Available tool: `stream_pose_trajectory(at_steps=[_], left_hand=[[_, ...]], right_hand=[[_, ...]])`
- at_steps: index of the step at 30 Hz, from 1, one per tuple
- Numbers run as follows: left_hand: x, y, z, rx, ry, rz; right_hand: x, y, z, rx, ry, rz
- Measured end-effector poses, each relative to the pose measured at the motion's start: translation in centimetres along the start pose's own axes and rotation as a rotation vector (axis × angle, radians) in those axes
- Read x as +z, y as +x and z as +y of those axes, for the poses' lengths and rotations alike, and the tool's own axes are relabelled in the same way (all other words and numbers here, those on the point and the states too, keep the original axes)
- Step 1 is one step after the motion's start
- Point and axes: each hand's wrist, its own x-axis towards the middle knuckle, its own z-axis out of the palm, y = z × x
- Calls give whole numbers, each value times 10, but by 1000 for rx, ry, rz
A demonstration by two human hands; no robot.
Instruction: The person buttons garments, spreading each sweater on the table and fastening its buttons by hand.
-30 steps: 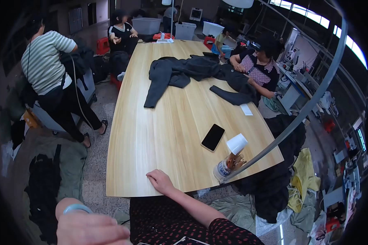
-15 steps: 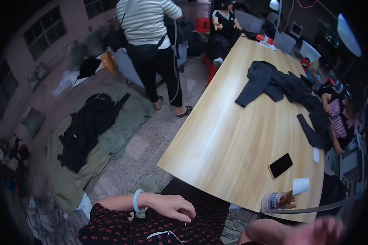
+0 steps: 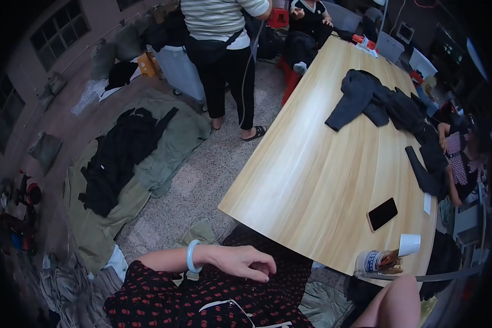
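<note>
My left hand, with a pale bangle at the wrist, hovers over my lap. Its fingers are curled towards the thumb; whatever may be between them is hidden. Beneath it is my black garment with red dots and a white-edged opening. Of my right arm only a bent, bare part shows at the lower edge, and the hand is out of view. Near that arm, at the table corner, a glass jar holds brown sticks beside a white paper cup. A phone lies farther up the table.
The wooden table stretches away to my right, with dark garments on its far part. A dark garment lies on green cloth on the floor. A standing person is beside a grey bin; other people sit around the table.
My right hand, blurred at the lower right before, has left the view and its arm is bent. My left hand appears slightly higher and farther right. The whole view has shifted a little.
</note>
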Motion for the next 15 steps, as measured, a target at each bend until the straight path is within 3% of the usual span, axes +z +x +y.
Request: stream_pose_trajectory(at_steps=[6,13,15], left_hand=[[-12,37,31,136,63,19],[23,60,17,276,157,-51],[21,49,12,231,158,-20]], right_hand=[[8,-3,-4,-1,41,3],[14,-9,-9,20,133,58],[17,-12,-10,37,171,78]])
